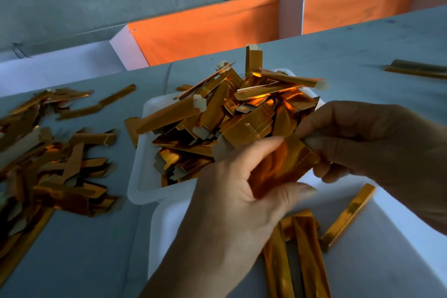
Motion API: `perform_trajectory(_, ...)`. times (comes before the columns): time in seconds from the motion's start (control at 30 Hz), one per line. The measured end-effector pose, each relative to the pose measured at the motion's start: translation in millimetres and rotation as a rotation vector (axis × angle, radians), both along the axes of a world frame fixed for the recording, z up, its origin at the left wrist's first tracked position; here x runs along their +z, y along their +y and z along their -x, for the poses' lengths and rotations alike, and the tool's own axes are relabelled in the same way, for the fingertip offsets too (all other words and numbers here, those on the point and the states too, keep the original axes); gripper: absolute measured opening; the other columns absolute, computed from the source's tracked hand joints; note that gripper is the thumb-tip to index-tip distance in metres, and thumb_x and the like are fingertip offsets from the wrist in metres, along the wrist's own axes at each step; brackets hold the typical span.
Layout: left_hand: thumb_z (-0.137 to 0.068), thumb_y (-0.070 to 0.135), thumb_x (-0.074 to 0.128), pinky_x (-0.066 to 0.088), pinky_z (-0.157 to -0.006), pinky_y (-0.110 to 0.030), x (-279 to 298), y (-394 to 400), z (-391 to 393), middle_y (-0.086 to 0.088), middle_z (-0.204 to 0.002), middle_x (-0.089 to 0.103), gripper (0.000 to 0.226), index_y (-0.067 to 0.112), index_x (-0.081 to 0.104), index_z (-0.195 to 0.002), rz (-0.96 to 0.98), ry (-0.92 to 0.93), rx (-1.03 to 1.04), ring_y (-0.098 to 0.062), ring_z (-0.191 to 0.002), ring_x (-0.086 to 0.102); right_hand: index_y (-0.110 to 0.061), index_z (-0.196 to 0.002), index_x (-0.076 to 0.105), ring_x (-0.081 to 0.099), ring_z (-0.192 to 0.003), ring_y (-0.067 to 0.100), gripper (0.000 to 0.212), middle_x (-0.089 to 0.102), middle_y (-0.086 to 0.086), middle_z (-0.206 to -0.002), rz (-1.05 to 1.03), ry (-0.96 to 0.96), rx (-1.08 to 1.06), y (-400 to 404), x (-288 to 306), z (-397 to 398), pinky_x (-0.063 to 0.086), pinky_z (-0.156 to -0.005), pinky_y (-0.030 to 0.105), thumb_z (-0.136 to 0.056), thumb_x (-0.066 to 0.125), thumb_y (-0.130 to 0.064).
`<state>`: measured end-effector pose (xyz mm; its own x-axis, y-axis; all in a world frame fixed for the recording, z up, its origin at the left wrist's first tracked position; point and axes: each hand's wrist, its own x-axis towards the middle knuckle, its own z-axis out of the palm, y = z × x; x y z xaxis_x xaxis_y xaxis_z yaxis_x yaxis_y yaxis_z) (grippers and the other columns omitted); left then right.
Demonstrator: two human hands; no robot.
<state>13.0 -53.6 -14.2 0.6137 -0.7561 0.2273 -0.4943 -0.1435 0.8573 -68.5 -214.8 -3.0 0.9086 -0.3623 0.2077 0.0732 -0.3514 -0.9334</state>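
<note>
Both hands on one gold card (287, 164): L hand (232, 201) curls round its near end, R hand (377, 152) pinches the far edge. Heaped tray (140, 176) just beyond; folded strips (307, 249) in near tray (164, 237) below.

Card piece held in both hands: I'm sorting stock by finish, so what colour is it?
The card piece is shiny metallic gold; the head view shows it best.

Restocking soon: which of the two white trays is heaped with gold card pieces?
The far white tray, piled high with loose gold card pieces; the near white tray holds only a few folded gold strips lying flat.
</note>
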Motion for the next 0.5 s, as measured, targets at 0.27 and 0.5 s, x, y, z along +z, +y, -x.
perform_trajectory(0.27,-0.076,0.034,0.071,0.048,-0.08,-0.005,-0.3,-3.1,2.8,0.021,-0.103,0.067,0.047,0.035,0.06,-0.122,0.001,-0.142,0.055,0.006,-0.097,0.061,-0.023,-0.076,0.073,0.067,-0.052,0.018,0.027,0.07,0.011,-0.065,-0.289,-0.021,-0.017,4.4,9.3,-0.1,0.052,-0.048,0.02,-0.05,0.069,-0.028)
perform_trajectory(0.5,-0.076,0.032,0.071,0.042,-0.075,0.001,2.9,-2.5,0.5,0.033,-0.099,0.066,0.04,0.044,0.06,-0.112,0.088,-0.092,0.024,0.015,-0.096,0.059,-0.015,-0.07,0.073,0.068,-0.053,0.021,0.027,0.069,0.014,-0.064,-0.375,-0.026,-0.013,4.2,11.2,0.9,0.052,-0.046,0.021,-0.047,0.068,-0.029)
